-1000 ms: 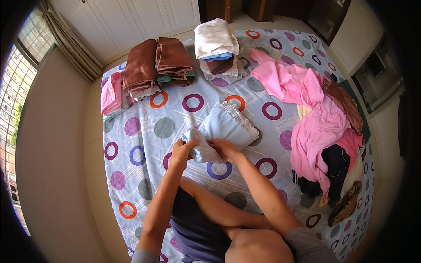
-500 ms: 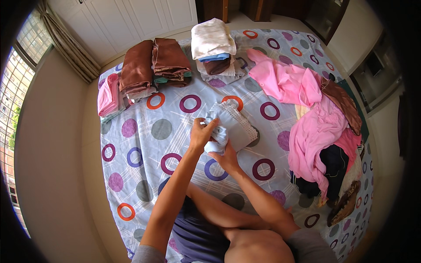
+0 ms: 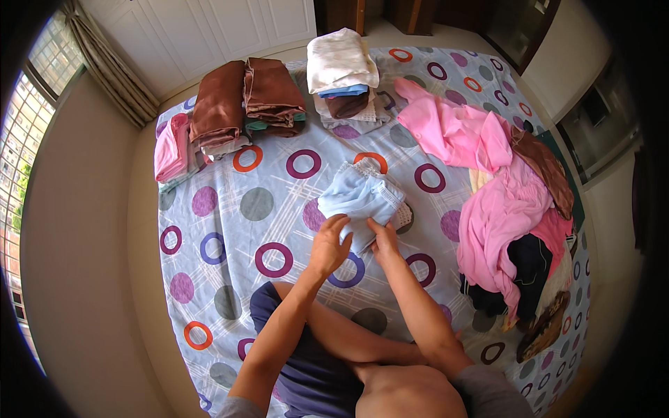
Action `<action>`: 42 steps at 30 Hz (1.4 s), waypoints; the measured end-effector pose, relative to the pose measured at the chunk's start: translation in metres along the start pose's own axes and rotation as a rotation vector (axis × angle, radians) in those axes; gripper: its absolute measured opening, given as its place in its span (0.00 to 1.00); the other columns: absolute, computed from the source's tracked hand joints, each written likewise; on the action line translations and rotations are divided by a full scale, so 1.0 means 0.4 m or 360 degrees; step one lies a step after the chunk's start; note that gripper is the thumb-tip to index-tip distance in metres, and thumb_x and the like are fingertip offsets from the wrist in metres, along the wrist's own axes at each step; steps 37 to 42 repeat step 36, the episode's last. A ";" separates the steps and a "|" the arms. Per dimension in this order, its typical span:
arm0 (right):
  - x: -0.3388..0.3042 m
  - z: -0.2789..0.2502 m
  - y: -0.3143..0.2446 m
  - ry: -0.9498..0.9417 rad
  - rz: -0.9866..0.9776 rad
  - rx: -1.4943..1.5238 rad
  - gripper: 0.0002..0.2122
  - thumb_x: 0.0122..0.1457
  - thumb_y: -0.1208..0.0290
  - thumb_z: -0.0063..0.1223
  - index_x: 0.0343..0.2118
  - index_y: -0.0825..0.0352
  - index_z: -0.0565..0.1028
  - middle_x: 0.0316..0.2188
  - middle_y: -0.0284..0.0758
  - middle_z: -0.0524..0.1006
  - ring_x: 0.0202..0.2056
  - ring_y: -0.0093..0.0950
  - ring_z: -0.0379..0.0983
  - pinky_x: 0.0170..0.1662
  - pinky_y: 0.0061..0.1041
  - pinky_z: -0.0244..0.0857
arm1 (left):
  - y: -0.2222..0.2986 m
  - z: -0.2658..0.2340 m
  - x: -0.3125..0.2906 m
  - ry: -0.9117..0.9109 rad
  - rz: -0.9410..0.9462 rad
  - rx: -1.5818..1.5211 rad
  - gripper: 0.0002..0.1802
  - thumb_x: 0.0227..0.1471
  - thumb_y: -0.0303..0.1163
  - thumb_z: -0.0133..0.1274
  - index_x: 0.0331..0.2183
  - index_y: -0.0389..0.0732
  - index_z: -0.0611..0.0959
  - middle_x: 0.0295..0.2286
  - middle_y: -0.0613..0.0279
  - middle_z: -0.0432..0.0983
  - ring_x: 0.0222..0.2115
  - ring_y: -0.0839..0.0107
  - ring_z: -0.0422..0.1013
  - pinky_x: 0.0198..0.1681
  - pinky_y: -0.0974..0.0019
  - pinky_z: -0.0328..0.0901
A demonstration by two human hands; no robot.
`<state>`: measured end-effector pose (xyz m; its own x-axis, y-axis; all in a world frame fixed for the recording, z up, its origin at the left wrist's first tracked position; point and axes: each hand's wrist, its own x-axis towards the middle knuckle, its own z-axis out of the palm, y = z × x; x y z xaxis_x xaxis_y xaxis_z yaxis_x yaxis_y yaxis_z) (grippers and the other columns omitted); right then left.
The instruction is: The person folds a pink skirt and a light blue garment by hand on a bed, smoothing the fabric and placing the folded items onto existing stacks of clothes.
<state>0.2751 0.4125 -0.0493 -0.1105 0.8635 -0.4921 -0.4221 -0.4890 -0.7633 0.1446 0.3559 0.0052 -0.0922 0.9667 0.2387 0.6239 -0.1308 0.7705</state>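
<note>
A light blue garment (image 3: 359, 195) lies folded into a compact bundle on the bed in front of me. It has a gathered band, and white lace trim (image 3: 368, 166) shows along its far edge and at its right side. My left hand (image 3: 330, 244) rests at the near left edge of the bundle, fingertips on the cloth and thumb apart from them. At the near right edge, my right hand (image 3: 383, 240) pinches the garment, thumb on top and the other fingers partly hidden beneath.
Folded brown cloths (image 3: 219, 101) and a folded pink stack (image 3: 173, 150) stand at the far left. A stack topped with white cloth (image 3: 341, 63) is at the far middle. Loose pink clothes (image 3: 498, 209), with dark and brown pieces, heap on the right of the patterned bedsheet (image 3: 237, 279).
The loose light blue part has been spread over the lace-trimmed part, covering most of it. Both hands have moved nearer to me, and the right has shifted right.
</note>
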 end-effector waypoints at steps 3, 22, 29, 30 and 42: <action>0.009 -0.019 -0.002 0.0051 0.0058 -0.0027 0.19 0.47 0.71 0.51 0.43 0.68 0.64 0.37 0.33 0.69 0.38 0.24 0.65 0.41 0.23 0.58 | -0.010 0.059 -0.023 -0.0194 0.0119 0.0263 0.30 0.37 0.31 0.54 0.46 0.40 0.65 0.48 0.49 0.55 0.50 0.54 0.52 0.50 0.59 0.52; 0.114 0.025 -0.255 -0.0760 -0.1528 -0.2136 0.12 0.40 0.76 0.53 0.31 0.72 0.70 0.41 0.40 0.69 0.47 0.35 0.60 0.49 0.27 0.55 | -0.044 0.095 0.001 -0.0313 0.0072 0.0542 0.38 0.46 0.42 0.46 0.53 0.36 0.51 0.54 0.52 0.41 0.56 0.55 0.37 0.55 0.52 0.40; 0.174 0.022 -0.238 -0.0645 -0.1341 -0.2035 0.10 0.45 0.70 0.51 0.28 0.72 0.70 0.36 0.41 0.71 0.41 0.34 0.65 0.43 0.28 0.58 | -0.041 0.101 0.007 -0.0308 0.0057 0.0530 0.38 0.45 0.43 0.46 0.53 0.37 0.50 0.54 0.54 0.41 0.56 0.57 0.37 0.55 0.53 0.39; 0.175 0.022 -0.241 -0.0646 -0.1340 -0.2032 0.10 0.45 0.70 0.51 0.28 0.72 0.70 0.36 0.41 0.71 0.41 0.34 0.65 0.43 0.28 0.58 | -0.044 0.102 0.008 -0.0309 0.0055 0.0533 0.38 0.45 0.43 0.46 0.53 0.37 0.50 0.54 0.54 0.41 0.56 0.57 0.37 0.55 0.53 0.39; 0.143 0.038 -0.247 -0.0408 -0.0989 -0.1958 0.14 0.46 0.64 0.51 0.32 0.70 0.71 0.28 0.47 0.72 0.32 0.40 0.69 0.34 0.34 0.60 | -0.048 0.107 0.014 -0.0258 0.0058 0.0522 0.39 0.45 0.45 0.46 0.53 0.38 0.50 0.54 0.53 0.40 0.55 0.53 0.36 0.55 0.51 0.38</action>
